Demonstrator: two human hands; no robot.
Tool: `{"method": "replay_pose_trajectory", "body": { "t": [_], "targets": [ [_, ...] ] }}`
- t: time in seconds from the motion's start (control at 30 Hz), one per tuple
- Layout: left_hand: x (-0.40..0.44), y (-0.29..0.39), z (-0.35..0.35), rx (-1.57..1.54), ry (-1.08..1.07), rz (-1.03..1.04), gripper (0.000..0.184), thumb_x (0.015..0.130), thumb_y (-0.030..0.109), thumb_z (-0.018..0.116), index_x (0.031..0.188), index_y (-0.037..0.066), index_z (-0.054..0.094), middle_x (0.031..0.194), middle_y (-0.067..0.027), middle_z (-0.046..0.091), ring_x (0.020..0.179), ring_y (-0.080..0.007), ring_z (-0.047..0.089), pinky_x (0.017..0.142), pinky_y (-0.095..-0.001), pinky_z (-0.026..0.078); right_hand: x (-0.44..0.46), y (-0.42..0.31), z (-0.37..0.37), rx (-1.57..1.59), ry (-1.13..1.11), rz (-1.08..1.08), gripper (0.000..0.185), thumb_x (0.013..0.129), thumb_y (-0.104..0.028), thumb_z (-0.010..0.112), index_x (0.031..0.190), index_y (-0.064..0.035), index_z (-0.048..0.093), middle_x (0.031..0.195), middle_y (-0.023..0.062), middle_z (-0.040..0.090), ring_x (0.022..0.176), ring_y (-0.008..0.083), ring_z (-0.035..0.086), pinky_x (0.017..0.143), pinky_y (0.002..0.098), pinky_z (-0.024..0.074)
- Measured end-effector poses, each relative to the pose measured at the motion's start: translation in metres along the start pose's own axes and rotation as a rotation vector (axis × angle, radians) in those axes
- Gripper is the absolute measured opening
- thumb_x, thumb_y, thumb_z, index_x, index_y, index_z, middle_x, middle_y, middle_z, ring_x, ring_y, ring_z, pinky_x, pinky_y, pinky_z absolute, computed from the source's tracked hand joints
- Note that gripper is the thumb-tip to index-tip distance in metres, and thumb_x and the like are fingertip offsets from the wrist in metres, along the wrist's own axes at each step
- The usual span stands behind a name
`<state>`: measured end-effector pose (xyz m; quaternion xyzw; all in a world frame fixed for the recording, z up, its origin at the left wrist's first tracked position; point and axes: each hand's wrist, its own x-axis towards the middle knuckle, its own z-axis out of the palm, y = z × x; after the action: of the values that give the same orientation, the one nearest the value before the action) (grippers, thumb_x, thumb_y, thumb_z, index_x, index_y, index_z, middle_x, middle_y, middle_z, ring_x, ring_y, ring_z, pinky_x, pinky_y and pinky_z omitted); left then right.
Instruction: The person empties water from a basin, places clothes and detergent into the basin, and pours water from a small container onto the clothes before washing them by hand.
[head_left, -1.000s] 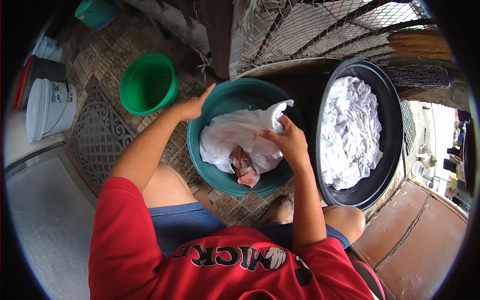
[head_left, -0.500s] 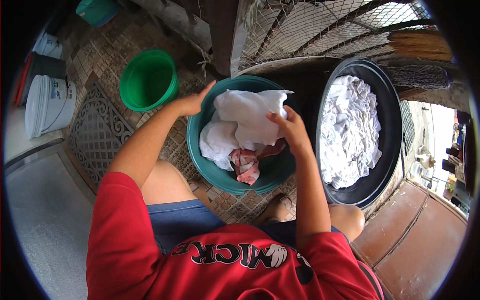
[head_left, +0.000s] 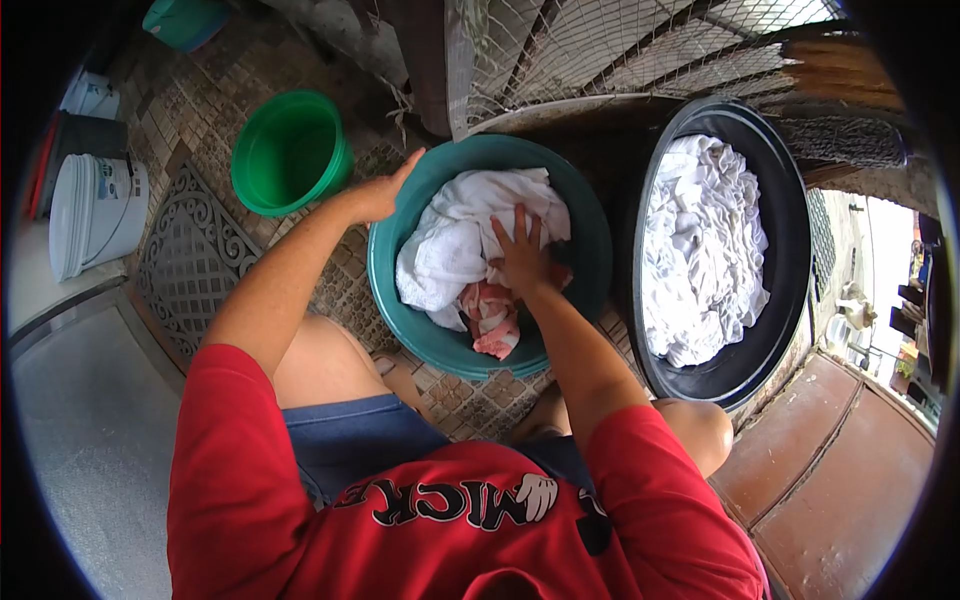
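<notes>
A round teal basin (head_left: 398,325) stands on the tiled floor in front of me. White cloth (head_left: 440,250) lies bunched inside it, beside a pink and white cloth (head_left: 493,322) at the near side. My right hand (head_left: 523,252) rests on the white cloth with its fingers spread, palm down. At the basin's upper left rim is my left hand (head_left: 380,196), its thumb and fingers apart, with no cloth in it. To the right, a large black oval tub (head_left: 785,250) holds a heap of white laundry (head_left: 700,250).
A green bucket (head_left: 292,150) stands left of the basin, with white pails (head_left: 100,215) farther left. A patterned mat (head_left: 195,260) lies on the floor. Wire mesh (head_left: 640,50) and a brush-like bundle (head_left: 840,70) are behind the tubs.
My right hand has let go of the lifted edge of the white cloth and moved down and left onto it. That cloth now lies flatter in the basin. My left hand stays at the rim.
</notes>
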<state>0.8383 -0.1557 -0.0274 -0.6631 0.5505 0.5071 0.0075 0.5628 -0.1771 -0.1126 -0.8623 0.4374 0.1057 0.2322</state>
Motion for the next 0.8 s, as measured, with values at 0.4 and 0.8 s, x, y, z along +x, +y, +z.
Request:
{"method": "replay_pose_trajectory", "body": {
  "t": [0.4,0.8],
  "targets": [
    [0.007,-0.012,0.008,-0.043,0.078,0.061,0.089,0.067,-0.009,0.038,0.132,0.030,-0.008,0.098,-0.0238,0.054,0.072,-0.0290,0.058,0.057,-0.0355,0.047,-0.038,-0.015,-0.078,-0.274,0.140,-0.327,0.036,0.068,-0.015,0.056,0.104,-0.0142,0.051,0.104,0.0095,0.050,0.095,0.0247,0.049,0.079,0.0388,0.0416],
    [0.014,-0.021,0.013,-0.057,0.067,0.025,0.089,0.066,-0.008,0.039,0.132,0.029,-0.008,0.099,-0.0237,0.054,0.073,-0.0292,0.058,0.062,-0.0355,0.046,-0.048,-0.002,-0.060,0.800,-0.148,-0.120,0.010,0.076,-0.011,0.049,0.086,-0.0068,0.048,0.075,0.0150,0.057,0.073,0.0272,0.056,0.065,0.0338,0.0424]
  ]
}}
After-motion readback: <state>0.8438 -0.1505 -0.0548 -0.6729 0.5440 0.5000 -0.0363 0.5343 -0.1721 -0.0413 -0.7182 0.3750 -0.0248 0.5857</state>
